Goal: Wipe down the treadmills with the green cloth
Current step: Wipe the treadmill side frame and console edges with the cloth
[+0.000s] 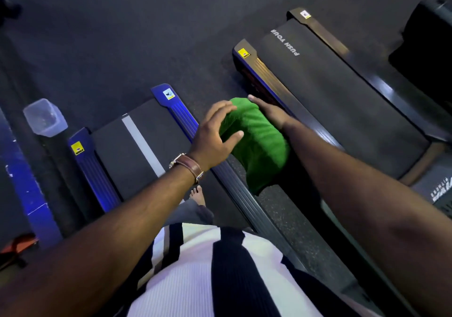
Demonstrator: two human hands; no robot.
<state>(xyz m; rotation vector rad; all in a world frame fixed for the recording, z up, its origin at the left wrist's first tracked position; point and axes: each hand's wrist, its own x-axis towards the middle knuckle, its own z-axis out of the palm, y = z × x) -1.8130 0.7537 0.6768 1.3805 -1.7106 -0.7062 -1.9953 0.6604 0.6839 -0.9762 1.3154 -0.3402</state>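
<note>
Item: green cloth (254, 143). Bunched into a thick wad, hanging in the air between my two hands, above the gap of floor (122, 35) that separates the two treadmills.

Item: my left hand (215, 135). Fingers spread apart, palm laid against the left side of the wad, thumb resting on its front. It touches the cloth but is not closed around it. Watch with brown strap (189, 166) on the wrist.

Item: my right hand (269, 111). Lies along the cloth's right side, fingers straight and together. I cannot tell whether it grips from beneath; the wad hides the palm.

Item: left treadmill (137, 143). Belt with a white stripe, blue-lit side rails. I appear to be standing on it; a bare foot (197, 194) shows below my wrist.

Item: right treadmill (342, 101). Belt printed "PUSH YOUR", dark side rail (281, 91) just beyond my right fingertips.

Item: clear plastic tub (45, 117). Well apart, far left.

Handling note, my judgement: the step is gathering the cloth into a usable pad. Best done by folding it flat so one broad face meets the surface, taking it firmly in one hand, then running long strokes along the near rail of the right treadmill, lengthwise, without letting loose ends drag on the floor.
</note>
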